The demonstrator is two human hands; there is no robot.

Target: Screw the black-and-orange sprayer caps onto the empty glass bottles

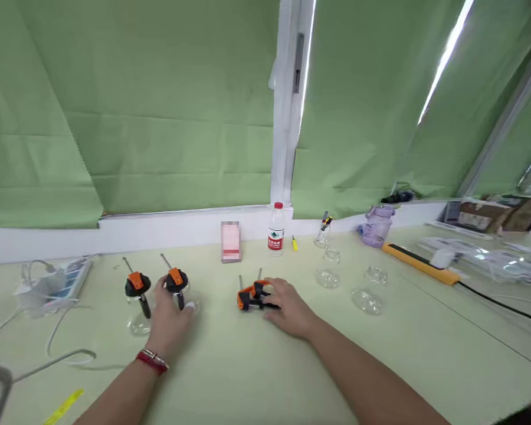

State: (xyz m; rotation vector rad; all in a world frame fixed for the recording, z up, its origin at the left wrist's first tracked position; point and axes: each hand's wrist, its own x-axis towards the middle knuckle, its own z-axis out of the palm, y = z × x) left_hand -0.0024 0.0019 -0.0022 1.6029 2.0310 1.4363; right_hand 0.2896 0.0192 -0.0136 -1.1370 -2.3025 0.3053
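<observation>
While both arms are stretching out over the pale green table [256, 378], the left hand [170, 321] is wrapping loosely around a clear glass flask [186, 304] that is carrying an orange-and-black clamp [176, 282] on its neck; whether the fingers are pressing firmly or only resting against the glass I cannot tell; a red bracelet [153, 360] is sitting on that wrist. Just to the left, a second flask [138, 321] with its own orange clamp [136, 284] is standing untouched, near the hand but apart from it. The right hand [287, 307] is lying palm-down over a pair of orange clamps [250, 295] resting flat on the table near the middle; its fingers are curling onto them, partly closed. Further back, a water bottle [276, 230] with a red cap is standing by the window ledge beside a small pink card [230, 241]; several bare glass flasks [369, 292] are standing to the right, well apart from both hands; a power strip [68, 280] is lying at far left.
</observation>
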